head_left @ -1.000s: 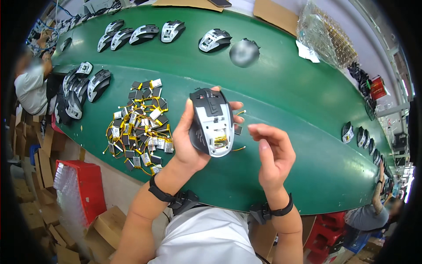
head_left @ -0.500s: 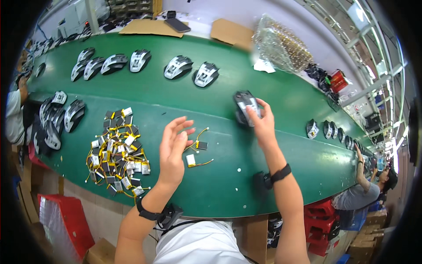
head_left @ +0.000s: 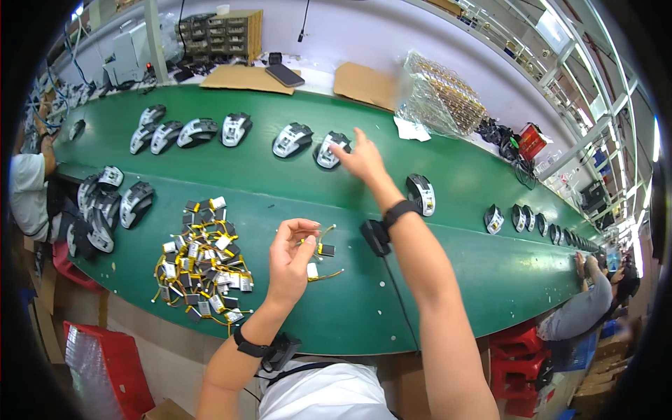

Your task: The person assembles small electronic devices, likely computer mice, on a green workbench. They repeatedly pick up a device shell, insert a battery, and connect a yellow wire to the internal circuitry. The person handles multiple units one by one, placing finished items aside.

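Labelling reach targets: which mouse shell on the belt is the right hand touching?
The black-and-silver mouse shell at the right end of the far row; the right hand has its fingers on it, the rest lie untouched.

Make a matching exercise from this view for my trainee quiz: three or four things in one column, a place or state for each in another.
Things:
1. left hand
2. right hand
3. pile of small batteries with yellow wires
4. red crate

Places or states:
A. below the belt's near edge, lower left
B. pinching one small wired battery above the belt
C. stretched far out beside a mouse shell
D. heaped on the green belt, left of the nearer hand

Pairs: 1-B, 2-C, 3-D, 4-A
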Motion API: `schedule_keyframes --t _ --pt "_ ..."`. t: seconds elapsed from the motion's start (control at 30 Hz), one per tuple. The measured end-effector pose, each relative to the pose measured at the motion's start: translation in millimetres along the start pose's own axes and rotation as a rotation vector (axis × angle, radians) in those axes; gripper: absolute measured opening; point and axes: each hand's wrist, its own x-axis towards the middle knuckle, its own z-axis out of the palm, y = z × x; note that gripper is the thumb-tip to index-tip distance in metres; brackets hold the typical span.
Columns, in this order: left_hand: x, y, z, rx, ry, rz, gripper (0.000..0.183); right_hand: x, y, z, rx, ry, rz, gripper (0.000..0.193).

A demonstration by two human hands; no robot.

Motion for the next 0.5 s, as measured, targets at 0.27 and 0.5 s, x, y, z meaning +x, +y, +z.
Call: schedule_keyframes --t 0.27,0.5 --pt "16 -1 -14 -0.37 0.13 -0.301 0.018 -10 2 15 0.127 0.088 -0.241 0.062" --pt "12 11 -1 -0.684 -0.097 -0.47 0.052 -143 -59 -84 0.492 -0.23 -0.702 0.081"
